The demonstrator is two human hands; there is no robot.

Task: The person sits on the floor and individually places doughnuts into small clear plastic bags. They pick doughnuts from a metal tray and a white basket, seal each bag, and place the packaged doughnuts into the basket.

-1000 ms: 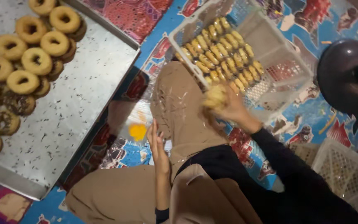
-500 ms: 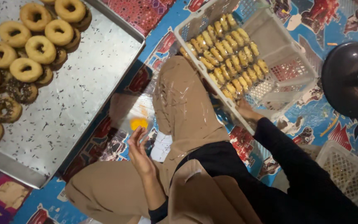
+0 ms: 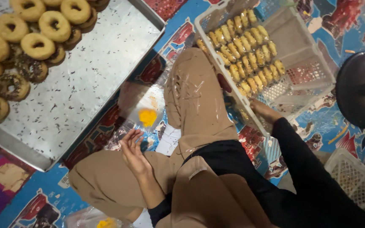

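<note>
R hand (image 3: 263, 110) has left the pastry rows, now empty w/ fingers loose at white crate (image 3: 305, 90) edge; L hand (image 3: 132, 153) open, reaching plastic bag (image 3: 142, 110).

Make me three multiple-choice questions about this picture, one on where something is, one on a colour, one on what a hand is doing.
1. Where do the doughnuts lie?
A. in the white crate
B. on the metal tray
C. on the person's lap

2. What colour is the patch on the clear bag?
A. yellow
B. green
C. black

3. What is the left hand doing?
A. gripping a doughnut
B. resting in the crate
C. open, fingers reaching to the bag's edge, holding nothing

Answers:
1. B: the doughnuts sit at the upper left end of the metal tray, while the white crate holds rows of small yellow pastries.
2. A: the patch in the bag is bright yellow.
3. C: the left hand is spread by the bag with nothing in its grasp; the right hand is at the crate's near edge.
</note>
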